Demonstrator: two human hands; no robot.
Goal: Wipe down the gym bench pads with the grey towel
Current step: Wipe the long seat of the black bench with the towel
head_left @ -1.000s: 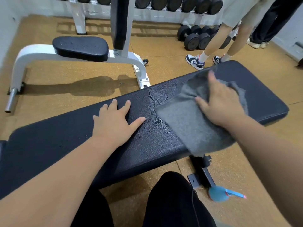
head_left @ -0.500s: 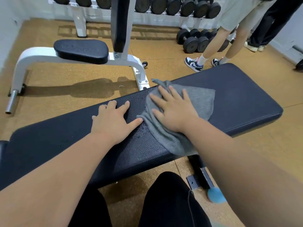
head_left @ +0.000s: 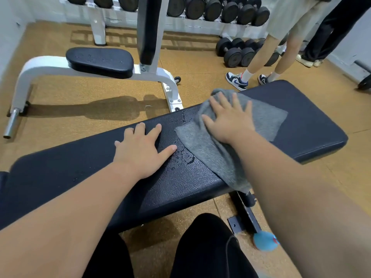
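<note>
A long black bench pad [head_left: 313,125] runs across the view from lower left to upper right. The grey towel [head_left: 208,153] lies spread on its middle, one corner hanging over the near edge. My right hand [head_left: 228,119] presses flat on the towel with fingers spread. My left hand [head_left: 142,149] rests flat on the bare pad just left of the towel, fingers straight. Water droplets [head_left: 184,159] sit on the pad between my left thumb and the towel.
A white-framed bench with a black seat pad [head_left: 100,61] stands behind. A dumbbell rack [head_left: 220,11] lines the far wall, with loose dumbbells [head_left: 236,53] on the floor. Two people's legs [head_left: 261,63] stand at the pad's far right. A blue spray bottle [head_left: 265,241] lies by the bench foot.
My right hand swept the towel left toward my left hand, then back right and a little farther along the pad. My left hand stayed in place.
</note>
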